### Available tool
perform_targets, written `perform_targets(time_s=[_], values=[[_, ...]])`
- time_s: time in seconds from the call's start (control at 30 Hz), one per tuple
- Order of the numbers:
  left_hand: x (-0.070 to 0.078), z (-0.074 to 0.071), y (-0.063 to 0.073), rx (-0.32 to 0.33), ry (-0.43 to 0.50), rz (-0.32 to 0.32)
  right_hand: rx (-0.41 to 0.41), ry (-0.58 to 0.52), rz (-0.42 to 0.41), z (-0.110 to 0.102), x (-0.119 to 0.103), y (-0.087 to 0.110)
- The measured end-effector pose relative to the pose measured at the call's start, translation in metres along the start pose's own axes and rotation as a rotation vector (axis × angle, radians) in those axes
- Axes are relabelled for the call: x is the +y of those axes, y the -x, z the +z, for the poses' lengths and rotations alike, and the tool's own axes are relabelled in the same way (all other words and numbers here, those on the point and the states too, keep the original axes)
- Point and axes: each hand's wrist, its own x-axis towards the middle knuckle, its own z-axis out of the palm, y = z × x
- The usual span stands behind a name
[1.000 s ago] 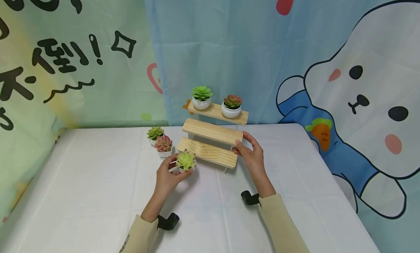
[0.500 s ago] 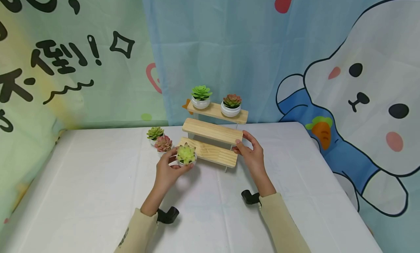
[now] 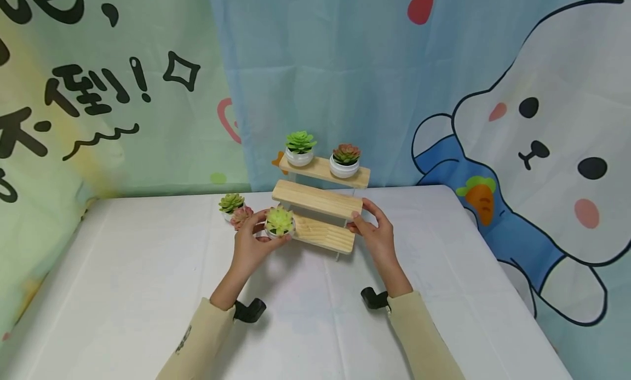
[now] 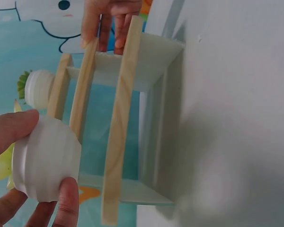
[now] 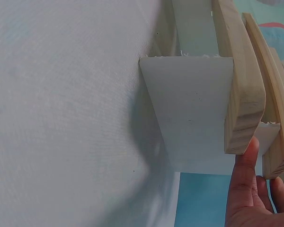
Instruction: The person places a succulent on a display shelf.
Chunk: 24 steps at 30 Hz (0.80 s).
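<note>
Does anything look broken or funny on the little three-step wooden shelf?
Yes: the flat white side panel under the lowest pale wooden board has a ragged edge with tiny rough bits, unlike its smoother edges. Nothing looks spilled.

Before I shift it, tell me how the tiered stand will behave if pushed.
The stand should be stiff: its planks look thick. Its flat white side panels suggest sliding, not rolling. Two potted plants on the top plank might make it tippy.
</note>
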Motion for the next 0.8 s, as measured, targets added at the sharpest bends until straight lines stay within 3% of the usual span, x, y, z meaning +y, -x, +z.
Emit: perform_targets(time_s=[0.13,0.33,0.53,0.8], values=[[0.005,0.001,-0.008,-0.006,-0.003,0.04,0.0,-0.002,-0.002,-0.001,0.0,0.0],[0.009,0.003,-0.014,-0.02,0.014,0.025,-0.013,-0.003,-0.004,-0.002,0.0,0.002],[0.012,0.006,-0.023,-0.035,0.001,0.08,-0.012,0.008,-0.011,-0.002,0.001,0.002],[0.015,0.008,-0.033,-0.045,-0.017,0.062,-0.016,-0.011,-0.012,-0.002,0.0,0.003]])
